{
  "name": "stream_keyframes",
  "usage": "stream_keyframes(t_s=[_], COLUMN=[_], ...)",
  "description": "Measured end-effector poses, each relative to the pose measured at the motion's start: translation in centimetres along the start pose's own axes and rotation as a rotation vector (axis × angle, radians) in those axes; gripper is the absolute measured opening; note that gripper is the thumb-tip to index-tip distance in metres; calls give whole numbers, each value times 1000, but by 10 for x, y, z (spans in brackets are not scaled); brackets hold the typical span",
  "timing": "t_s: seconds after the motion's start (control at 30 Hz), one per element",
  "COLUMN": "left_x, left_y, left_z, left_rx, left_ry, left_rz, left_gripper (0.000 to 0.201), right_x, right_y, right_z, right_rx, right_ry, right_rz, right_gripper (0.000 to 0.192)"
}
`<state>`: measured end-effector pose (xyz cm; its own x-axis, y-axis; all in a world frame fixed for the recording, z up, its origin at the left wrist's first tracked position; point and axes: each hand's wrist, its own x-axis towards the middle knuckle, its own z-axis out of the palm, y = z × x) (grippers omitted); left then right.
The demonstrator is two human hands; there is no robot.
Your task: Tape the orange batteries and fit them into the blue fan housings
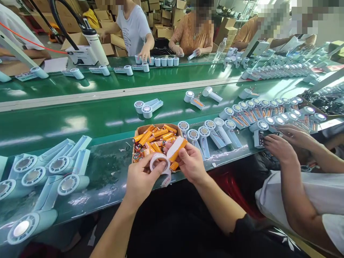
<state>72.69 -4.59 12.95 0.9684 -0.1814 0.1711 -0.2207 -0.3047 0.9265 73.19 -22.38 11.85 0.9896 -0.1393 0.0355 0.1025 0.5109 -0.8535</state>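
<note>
My left hand [142, 179] is closed round a roll of white tape [160, 164], with a loose tail of tape hanging below it. In my right hand [192, 163] is an orange battery [176, 148] with a white strip along its upper side. The roll and the battery are close together, almost touching. Behind both hands stands a cardboard box [136, 128] full of orange batteries [158, 133] with wires. Light-blue handheld fan bodies [204, 132] lie just right of the box, round heads toward me.
More fan bodies [59, 165] lie at the left on the bench. A green conveyor belt [107, 104] runs behind, carrying several fans. At right, a co-worker's hands [282, 143] work on a fan. Other people sit across the belt, near a white-and-black machine [86, 53].
</note>
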Motion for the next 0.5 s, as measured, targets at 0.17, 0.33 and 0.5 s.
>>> stream_keyframes(t_s=[0.17, 0.33, 0.5], left_x=[14, 136, 256], left_y=[0, 5, 2], left_z=[-13, -23, 5], left_rx=[248, 807, 1123], left_ry=[-271, -535, -493], left_rz=[129, 296, 218], left_gripper=[44, 42, 50], right_x=[59, 74, 86], right_y=[-68, -85, -89], right_z=[-39, -48, -58], right_rx=[-36, -180, -311], right_ry=[219, 61, 6], right_rz=[-494, -375, -256], right_gripper=[43, 61, 70])
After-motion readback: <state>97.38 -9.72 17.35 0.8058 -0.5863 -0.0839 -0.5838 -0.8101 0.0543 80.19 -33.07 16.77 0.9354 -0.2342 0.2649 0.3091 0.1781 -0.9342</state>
